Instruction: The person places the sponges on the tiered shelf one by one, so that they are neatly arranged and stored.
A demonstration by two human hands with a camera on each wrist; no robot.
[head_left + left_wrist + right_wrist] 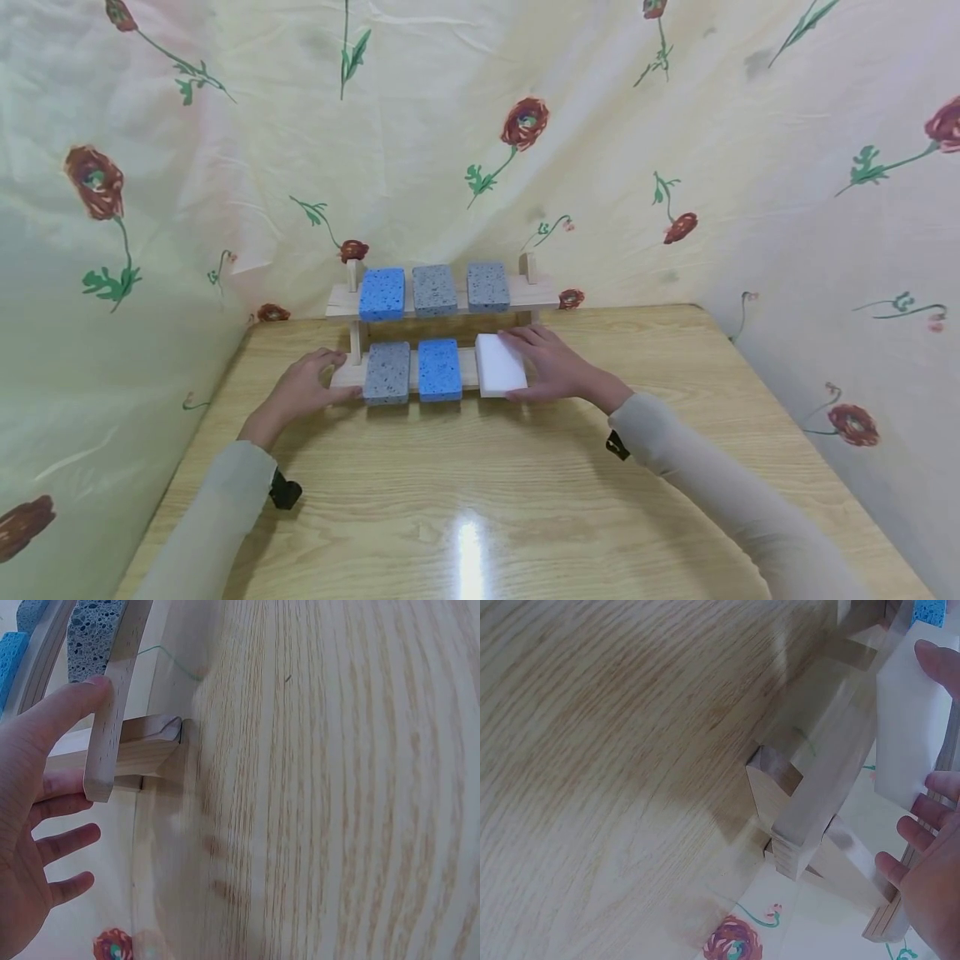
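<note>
A two-tier wooden rack [347,374] stands towards the back of the table. My left hand [300,387] grips the left end of its lower board, thumb on the front edge and fingers behind, as the left wrist view shows. At the lower board's right end, my right hand [558,367] holds a smooth white sponge [498,367] between thumb and fingers. Beside it on that board lie a blue sponge [439,370] and a grey sponge [387,372]. The upper board carries another blue sponge [382,293] and two more grey sponges [435,289].
The wood-grain table [420,492] stretches in front of the rack. Behind it and at both sides hangs a pale flowered cloth [420,150]. Two upright posts [528,267] rise above the upper board near its ends.
</note>
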